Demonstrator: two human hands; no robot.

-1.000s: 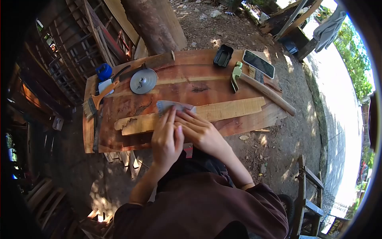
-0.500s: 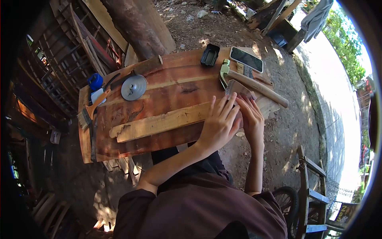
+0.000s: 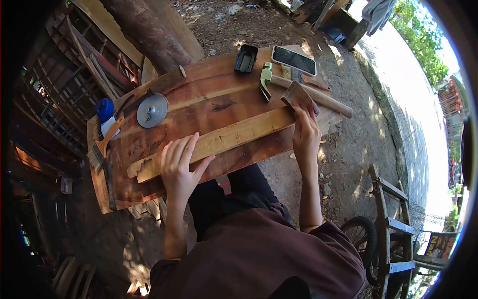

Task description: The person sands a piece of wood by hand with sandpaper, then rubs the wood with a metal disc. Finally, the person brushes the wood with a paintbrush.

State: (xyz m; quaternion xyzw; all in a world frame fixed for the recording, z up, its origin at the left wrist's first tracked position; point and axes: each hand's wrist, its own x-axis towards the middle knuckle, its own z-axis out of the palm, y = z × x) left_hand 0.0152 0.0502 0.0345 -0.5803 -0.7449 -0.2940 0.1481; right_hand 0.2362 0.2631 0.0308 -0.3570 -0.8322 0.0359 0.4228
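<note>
A long pale wooden strip (image 3: 234, 133) with a ragged left end lies across the reddish-brown wooden slab (image 3: 199, 112). My left hand (image 3: 180, 167) rests over the strip's left part, fingers stretched and thumb out to the side. At the strip's right end, my right hand (image 3: 306, 129) has its fingers closed on a flat brown block (image 3: 298, 95). Just beyond that block lies a claw hammer (image 3: 267, 79), its wooden handle running behind the block to the right.
A phone (image 3: 295, 60) and an open black case (image 3: 246, 59) lie along the far edge. On the left are a metal disc (image 3: 152, 110), a paintbrush (image 3: 103, 142) and a blue tape measure (image 3: 104, 108). A wooden ladder-like frame (image 3: 393, 224) and a wheel (image 3: 359, 234) stand at lower right.
My left hand has left the right hand's side and moved to the strip's left part. My right hand stays at the right end with the brown block. The view has shifted slightly.
</note>
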